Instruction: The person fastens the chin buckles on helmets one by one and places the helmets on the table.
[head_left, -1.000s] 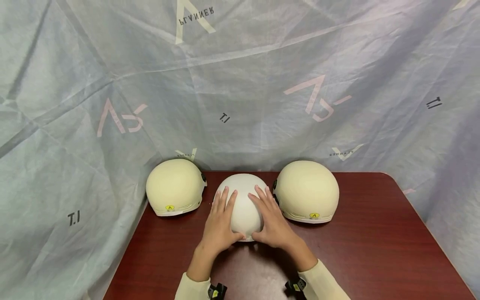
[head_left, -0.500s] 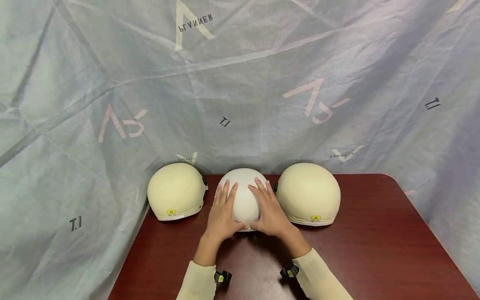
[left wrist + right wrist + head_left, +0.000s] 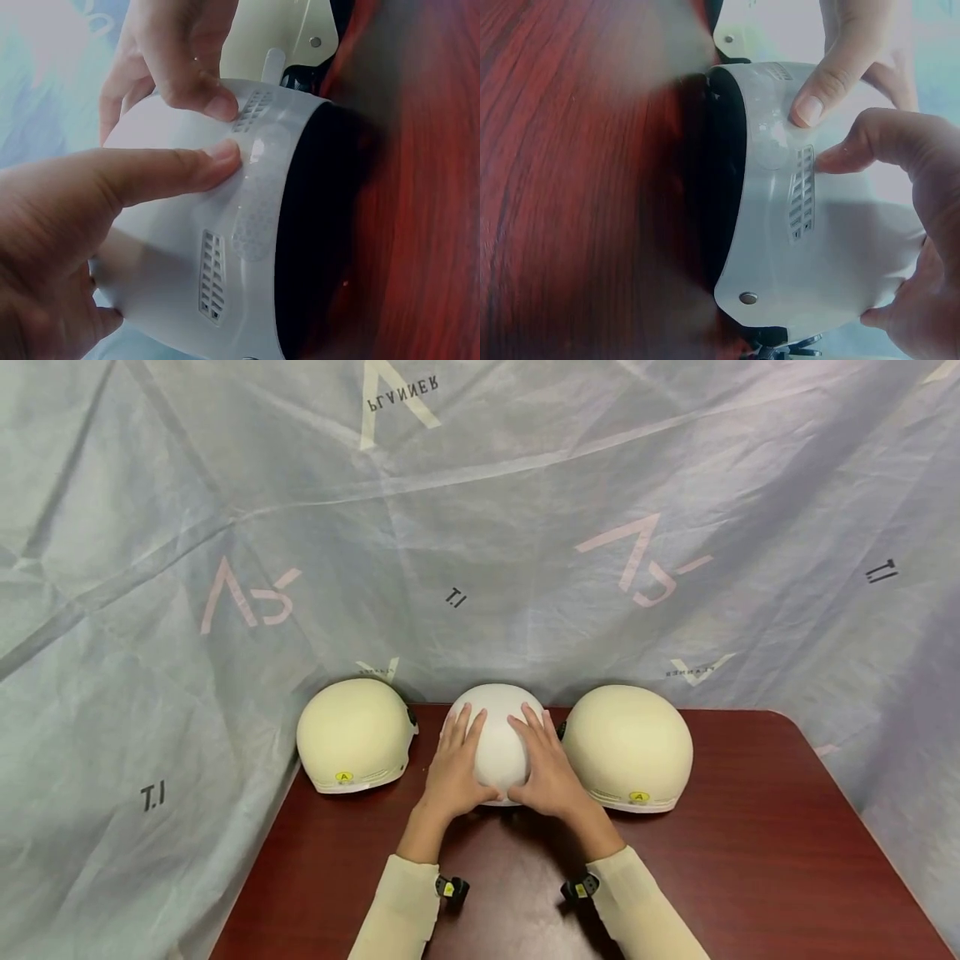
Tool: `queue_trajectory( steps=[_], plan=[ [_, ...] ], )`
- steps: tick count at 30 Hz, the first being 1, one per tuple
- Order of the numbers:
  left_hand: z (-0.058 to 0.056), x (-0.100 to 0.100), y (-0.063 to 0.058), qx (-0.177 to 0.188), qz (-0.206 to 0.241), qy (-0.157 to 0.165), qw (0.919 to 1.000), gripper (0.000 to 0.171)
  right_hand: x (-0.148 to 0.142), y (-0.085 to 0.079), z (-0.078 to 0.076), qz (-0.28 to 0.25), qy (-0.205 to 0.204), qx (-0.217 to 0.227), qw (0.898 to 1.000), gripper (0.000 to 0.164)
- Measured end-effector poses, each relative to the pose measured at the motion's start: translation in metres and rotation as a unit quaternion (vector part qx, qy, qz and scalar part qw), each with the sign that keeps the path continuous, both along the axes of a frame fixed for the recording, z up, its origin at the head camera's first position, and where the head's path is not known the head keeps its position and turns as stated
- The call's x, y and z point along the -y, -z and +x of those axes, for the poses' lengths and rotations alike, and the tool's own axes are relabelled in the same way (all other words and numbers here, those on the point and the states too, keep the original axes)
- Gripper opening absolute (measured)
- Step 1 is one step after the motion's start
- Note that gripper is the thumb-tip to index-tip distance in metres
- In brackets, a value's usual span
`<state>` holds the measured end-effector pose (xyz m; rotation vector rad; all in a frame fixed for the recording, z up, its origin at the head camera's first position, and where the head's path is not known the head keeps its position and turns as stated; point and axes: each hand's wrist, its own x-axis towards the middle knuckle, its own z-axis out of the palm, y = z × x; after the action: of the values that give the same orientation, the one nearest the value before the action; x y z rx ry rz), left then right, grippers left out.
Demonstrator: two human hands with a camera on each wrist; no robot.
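A white helmet (image 3: 501, 743) is between my two hands near the back of the table. My left hand (image 3: 454, 777) grips its left side and my right hand (image 3: 552, 777) its right side, fingers spread over the shell. Both thumbs press close together on the near side, above the rim. In the left wrist view, the helmet (image 3: 161, 232) shows slotted vents (image 3: 212, 275) beside the thumbs. The right wrist view shows a round stud (image 3: 748, 298) near its edge. The dark underside is visible in both wrist views; whether the rim touches the table cannot be told.
A cream helmet (image 3: 352, 735) with a yellow sticker stands at the left, and another cream helmet (image 3: 628, 743) close on the right. Behind the dark red table (image 3: 772, 827) hangs a grey printed cloth (image 3: 510, 577). Table surface extends to the right and front.
Both hands have shifted the white helmet farther back, level with the two cream helmets. The grip looks the same, and the cream helmets have stayed in place.
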<state>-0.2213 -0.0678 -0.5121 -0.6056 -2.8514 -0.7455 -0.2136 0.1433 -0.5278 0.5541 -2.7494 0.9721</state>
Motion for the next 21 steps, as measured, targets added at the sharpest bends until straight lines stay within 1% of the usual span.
queue_trajectory(
  steps=[6,9,15,21],
  plan=[
    [-0.003,-0.011,0.001,-0.003,-0.003,0.01,0.9999,0.142,-0.01,0.003,0.0,-0.01,0.012,-0.002,1.0,0.115],
    [-0.002,-0.014,0.002,0.0,-0.011,0.01,0.9999,0.142,-0.012,0.005,0.001,-0.017,0.014,-0.008,1.0,0.114],
    [0.0,-0.02,0.002,-0.001,-0.026,-0.001,0.9997,0.143,-0.014,0.005,0.002,-0.025,0.012,-0.022,0.999,0.113],
    [0.002,-0.025,0.002,-0.013,-0.037,0.009,0.9992,0.143,-0.021,0.004,0.005,-0.026,0.019,-0.018,0.999,0.113]
  ],
)
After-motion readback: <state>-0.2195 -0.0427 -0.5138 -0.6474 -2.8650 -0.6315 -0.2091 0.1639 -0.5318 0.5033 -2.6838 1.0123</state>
